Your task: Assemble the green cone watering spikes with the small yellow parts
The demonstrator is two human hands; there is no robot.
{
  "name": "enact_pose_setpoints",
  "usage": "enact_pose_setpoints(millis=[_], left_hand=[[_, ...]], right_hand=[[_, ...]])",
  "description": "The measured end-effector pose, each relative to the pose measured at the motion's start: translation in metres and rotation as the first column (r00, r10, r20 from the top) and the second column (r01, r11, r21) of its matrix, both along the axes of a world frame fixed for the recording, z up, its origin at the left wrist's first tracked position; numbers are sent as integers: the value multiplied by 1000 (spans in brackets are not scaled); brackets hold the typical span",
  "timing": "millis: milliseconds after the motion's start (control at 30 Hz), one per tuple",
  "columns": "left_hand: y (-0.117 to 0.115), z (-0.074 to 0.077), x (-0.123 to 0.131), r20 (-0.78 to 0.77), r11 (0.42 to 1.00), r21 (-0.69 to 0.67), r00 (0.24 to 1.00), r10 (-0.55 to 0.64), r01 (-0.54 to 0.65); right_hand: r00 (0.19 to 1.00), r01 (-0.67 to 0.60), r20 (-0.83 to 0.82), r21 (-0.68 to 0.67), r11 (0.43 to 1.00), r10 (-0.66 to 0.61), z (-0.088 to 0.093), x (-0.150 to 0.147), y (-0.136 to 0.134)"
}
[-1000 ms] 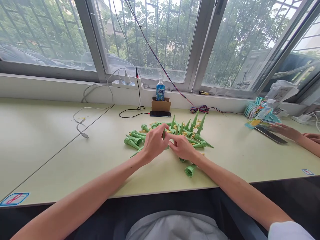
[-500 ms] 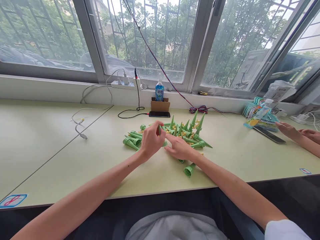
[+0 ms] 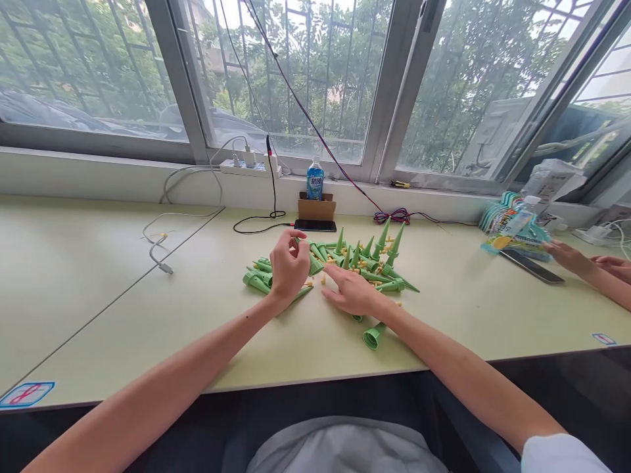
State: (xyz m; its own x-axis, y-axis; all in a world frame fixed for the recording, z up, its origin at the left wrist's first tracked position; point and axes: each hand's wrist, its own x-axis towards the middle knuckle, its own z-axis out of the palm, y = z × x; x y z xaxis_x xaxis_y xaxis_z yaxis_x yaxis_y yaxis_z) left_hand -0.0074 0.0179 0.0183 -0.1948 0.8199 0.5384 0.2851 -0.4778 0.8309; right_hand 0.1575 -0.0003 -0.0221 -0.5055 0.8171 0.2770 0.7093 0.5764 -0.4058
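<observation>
A pile of green plastic cones (image 3: 377, 263) with small yellow pieces (image 3: 324, 278) among them lies on the pale green table (image 3: 148, 315). My left hand (image 3: 288, 266) is lifted just above the left side of the pile. Its fingers are curled, and a green cone (image 3: 314, 265) sticks out of them to the right. My right hand (image 3: 352, 290) rests on the table with its fingers stretched toward the yellow pieces, holding nothing. More cones (image 3: 257, 280) lie left of my left hand. One cone (image 3: 373, 336) lies by my right wrist.
Behind the pile are a black phone (image 3: 315, 225), a cardboard box (image 3: 316, 209) and a blue bottle (image 3: 315, 179). Cables (image 3: 162, 243) and a power strip (image 3: 251, 167) are at the back left. Another person's hands (image 3: 574, 257) are at the right, near a phone (image 3: 532, 268) and colourful packets (image 3: 513, 226).
My left hand has lifted and drawn back to the left, apart from my right hand. My right hand has flattened onto the table with its fingers stretched out.
</observation>
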Motion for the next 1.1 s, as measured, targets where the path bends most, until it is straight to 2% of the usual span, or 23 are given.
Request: enact_pose_setpoints(millis=[167,333,567,767,1100], left_hand=[[0,0,1,28,1000,-21,1000,-14,14],[2,-1,0,75,998,-50,997,-31,34],[3,-4,0,76,998,-42,996,-40,43],[1,-5,1,56,996,-56,996,-72,75],[-1,-7,3,11,987,-59,989,-147,147]], right_hand=[[997,-11,76,-64,998,16,3,-1,1],[1000,0,7,25,1000,0,1,-2,-1],[988,-70,133,-39,997,75,6,-6,1],[999,-20,-26,47,999,21,1,-5,1],[986,-27,-163,50,998,35,-6,-4,8]])
